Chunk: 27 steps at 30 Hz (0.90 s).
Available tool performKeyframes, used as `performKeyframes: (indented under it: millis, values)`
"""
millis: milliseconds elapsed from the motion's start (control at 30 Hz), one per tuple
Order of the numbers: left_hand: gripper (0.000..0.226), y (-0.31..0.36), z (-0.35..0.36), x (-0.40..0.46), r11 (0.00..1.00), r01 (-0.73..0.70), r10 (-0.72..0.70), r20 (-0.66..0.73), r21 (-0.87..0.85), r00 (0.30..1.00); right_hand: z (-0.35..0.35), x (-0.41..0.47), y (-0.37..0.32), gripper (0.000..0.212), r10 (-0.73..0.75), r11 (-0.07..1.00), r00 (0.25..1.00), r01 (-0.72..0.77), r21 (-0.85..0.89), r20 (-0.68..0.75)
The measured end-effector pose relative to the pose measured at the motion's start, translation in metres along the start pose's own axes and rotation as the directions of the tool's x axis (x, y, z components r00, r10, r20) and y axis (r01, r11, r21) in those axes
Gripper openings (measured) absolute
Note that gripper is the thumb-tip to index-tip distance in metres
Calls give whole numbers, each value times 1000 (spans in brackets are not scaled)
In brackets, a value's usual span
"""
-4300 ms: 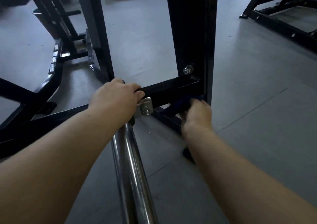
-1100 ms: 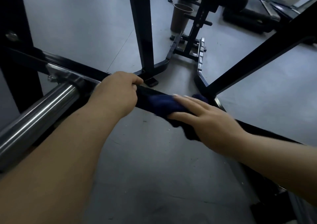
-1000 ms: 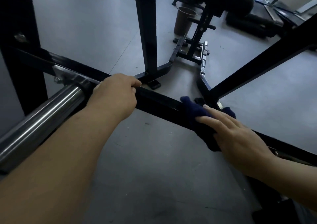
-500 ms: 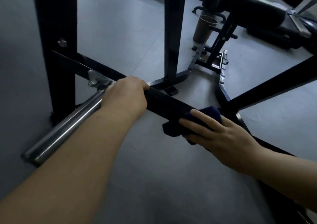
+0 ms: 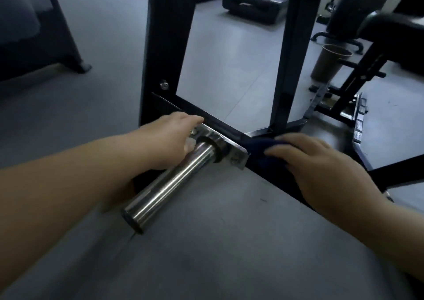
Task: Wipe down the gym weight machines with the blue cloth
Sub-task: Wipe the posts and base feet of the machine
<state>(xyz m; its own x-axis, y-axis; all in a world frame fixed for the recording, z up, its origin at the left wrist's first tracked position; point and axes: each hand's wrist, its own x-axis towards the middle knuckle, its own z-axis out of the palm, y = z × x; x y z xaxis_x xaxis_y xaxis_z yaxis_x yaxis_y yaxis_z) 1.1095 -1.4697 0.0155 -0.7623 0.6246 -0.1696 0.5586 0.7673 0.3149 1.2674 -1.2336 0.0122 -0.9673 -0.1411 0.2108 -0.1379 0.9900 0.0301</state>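
Both hands are occupied at the base of a black weight machine. By the right hand (image 5: 321, 162) the blue cloth (image 5: 263, 149) is pressed against the low black crossbar (image 5: 220, 125), with the fingers (image 5: 286, 140) laid fairly straight and spread over the fabric rather than bunched round it. The left hand (image 5: 169, 139) is rested on the same bar, just left of the steel mounting plate (image 5: 226, 143), its fingers bent over the far edge; whether the bar is truly gripped or only leaned on cannot be told.

The step in hand is judged to be the wiping of this lower frame rail, the cloth being placed directly right of the plate, between the two hands. For the next move, steady pressure along the rail is likely called for, and the bolted plate and the chrome peg (image 5: 172, 182) projecting from it toward the viewer will have to be worked round or wiped in turn. The left hand may need shifting if the stretch beneath it is to be reached.

Much of the cloth is hidden under the right palm, so its fold cannot be made out. The uprights (image 5: 165, 47) are cut off above the hands. Beyond the right hand a brown cup-like object (image 5: 330, 63) and padded equipment are blurred, and the dim light swallows detail on the black metal.
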Motion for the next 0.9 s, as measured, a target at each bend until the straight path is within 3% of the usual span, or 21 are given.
performKeyframes:
  millis: [67,133,200,300,400,467,600,633,700,733,800,900]
  values:
    - [59,-3,4,-7,983,91,-84,48,-160,995,4,35,-21,47,-4,1000,999,5,26,-53]
    - [50,-2,8,-12,958,130,-97,138,-257,986,17,62,-28,53,-49,998,995,51,-29,83]
    - [39,-6,7,-10,969,103,-65,170,-225,983,26,88,-25,51,39,999,977,-43,14,211]
    - [45,-15,0,-2,947,116,-49,222,-300,974,33,116,-17,45,122,987,972,-139,76,200]
    - [46,-26,1,2,910,143,-5,334,-390,943,34,101,-24,48,3,981,975,-45,188,221]
    - [42,-33,8,2,899,118,30,328,-423,944,31,85,-23,51,-39,968,967,-25,248,252]
    - [48,-44,19,-1,875,72,49,238,-478,970,17,133,-16,40,167,955,986,-166,244,16]
    - [50,-47,21,-1,862,74,47,224,-501,973,17,153,-23,38,162,961,987,-152,229,-23]
    - [51,-54,28,-2,814,75,58,210,-576,976,26,184,-46,47,-33,993,999,31,118,16]
    - [50,-58,31,-4,776,83,71,218,-625,973,34,194,-56,52,-156,988,979,151,44,133]
    - [47,-71,36,-8,688,110,102,245,-717,964,46,204,-62,54,-330,920,875,383,-88,354]
    - [41,-94,46,-11,604,136,65,218,-785,974,29,219,-66,46,-412,799,761,566,-204,500]
